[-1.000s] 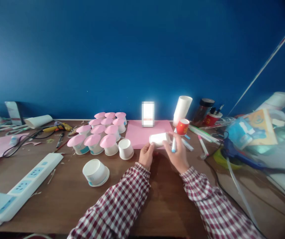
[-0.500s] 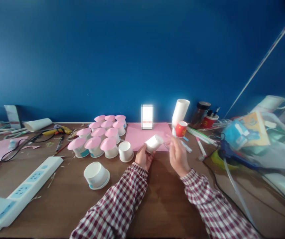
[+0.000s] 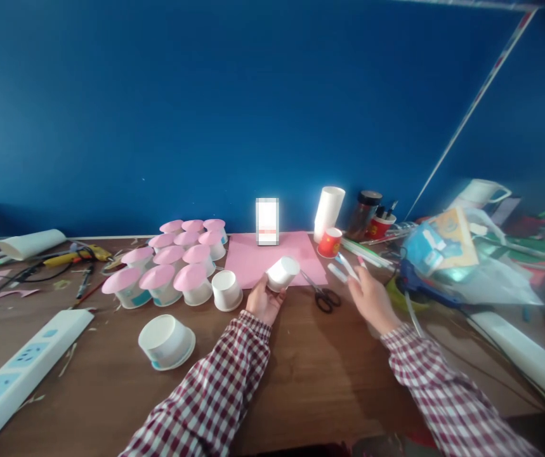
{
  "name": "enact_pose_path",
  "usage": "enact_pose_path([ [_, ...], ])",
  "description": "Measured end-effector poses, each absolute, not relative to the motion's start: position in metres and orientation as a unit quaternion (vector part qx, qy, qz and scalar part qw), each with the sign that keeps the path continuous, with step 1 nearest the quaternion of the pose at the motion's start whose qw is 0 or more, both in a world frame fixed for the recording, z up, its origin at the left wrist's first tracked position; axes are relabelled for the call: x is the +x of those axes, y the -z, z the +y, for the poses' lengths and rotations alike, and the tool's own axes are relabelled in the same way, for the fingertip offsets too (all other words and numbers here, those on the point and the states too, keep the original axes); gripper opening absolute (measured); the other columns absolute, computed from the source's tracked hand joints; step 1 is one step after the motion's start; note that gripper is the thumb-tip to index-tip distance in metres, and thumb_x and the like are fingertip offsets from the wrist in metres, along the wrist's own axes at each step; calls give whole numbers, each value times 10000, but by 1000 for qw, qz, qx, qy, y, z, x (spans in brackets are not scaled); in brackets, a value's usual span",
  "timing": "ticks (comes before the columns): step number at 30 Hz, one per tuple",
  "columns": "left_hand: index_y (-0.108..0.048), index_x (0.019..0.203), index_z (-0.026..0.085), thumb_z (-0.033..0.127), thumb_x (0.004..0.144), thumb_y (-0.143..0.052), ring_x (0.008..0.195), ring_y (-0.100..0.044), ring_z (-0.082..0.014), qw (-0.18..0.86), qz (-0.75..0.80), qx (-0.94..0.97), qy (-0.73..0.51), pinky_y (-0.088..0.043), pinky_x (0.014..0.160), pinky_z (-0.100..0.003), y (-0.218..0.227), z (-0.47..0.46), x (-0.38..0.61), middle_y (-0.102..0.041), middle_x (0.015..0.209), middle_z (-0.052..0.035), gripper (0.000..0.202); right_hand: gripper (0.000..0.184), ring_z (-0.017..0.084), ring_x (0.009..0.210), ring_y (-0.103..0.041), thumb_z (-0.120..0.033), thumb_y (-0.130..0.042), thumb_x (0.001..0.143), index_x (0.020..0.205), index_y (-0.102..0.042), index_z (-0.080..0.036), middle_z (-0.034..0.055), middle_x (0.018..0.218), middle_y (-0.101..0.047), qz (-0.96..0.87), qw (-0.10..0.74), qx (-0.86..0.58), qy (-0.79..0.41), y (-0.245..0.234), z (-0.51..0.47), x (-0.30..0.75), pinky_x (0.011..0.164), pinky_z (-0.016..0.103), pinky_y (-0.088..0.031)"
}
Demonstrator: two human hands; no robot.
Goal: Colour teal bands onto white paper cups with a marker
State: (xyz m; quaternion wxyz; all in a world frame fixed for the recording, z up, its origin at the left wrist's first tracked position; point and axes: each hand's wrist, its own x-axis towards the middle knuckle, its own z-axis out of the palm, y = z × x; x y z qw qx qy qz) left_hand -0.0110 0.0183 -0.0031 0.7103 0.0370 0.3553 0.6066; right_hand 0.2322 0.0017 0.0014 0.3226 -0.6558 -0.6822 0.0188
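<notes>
My left hand is closed round a small white paper cup, held tilted just above the table in front of a pink sheet. My right hand is out to the right, past black scissors. Its fingers are smeared by motion, and a white and blue marker seems pinched at their tips. Another marker lies on the table beside it.
Several pink-topped cups stand at the left, with a plain white cup and a wider cup nearer me. A power strip lies front left. A red cup, a white cup stack and bags crowd the right.
My right hand has swung from the cup out to the right with the marker, uncovering the scissors. The left hand has tilted the cup, and my view has turned to the right.
</notes>
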Motion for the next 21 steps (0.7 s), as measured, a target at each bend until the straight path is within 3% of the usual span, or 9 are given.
enact_pose_path([
  [5, -590, 970, 138, 258, 897, -502, 706, -638, -146, 717, 347, 47, -602, -494, 476, -195, 3, 17, -12, -671, 888, -75, 165, 257, 271, 745, -673, -322, -419, 898, 1068, -565, -195, 87, 838, -710, -683, 387, -618, -43, 2, -2, 211, 663, 380, -510],
  [11, -591, 975, 132, 246, 902, -494, 720, -634, -136, 718, 337, 64, -605, -519, 518, -205, 4, 16, -12, -667, 914, -78, 166, 249, 278, 790, -663, -332, -418, 907, 1056, -556, -187, 116, 923, -692, -707, 396, -586, -23, 8, -6, 198, 679, 373, -498],
  [17, -590, 931, 138, 202, 892, -505, 710, -623, -115, 717, 318, 97, -613, -547, 616, -232, 5, 15, -11, -659, 875, -59, 113, 307, 266, 828, -658, -400, -431, 904, 1022, -587, -164, 122, 923, -692, -682, 436, -582, -76, 1, -11, 193, 701, 350, -491],
  [21, -594, 900, 166, 148, 853, -553, 722, -623, -102, 712, 300, 130, -621, -541, 663, -230, 4, 13, -10, -658, 860, -27, 65, 363, 222, 677, -619, -494, -522, 838, 923, -627, -157, 69, 750, -674, -621, 478, -609, -126, -9, -4, 178, 625, 314, -473],
])
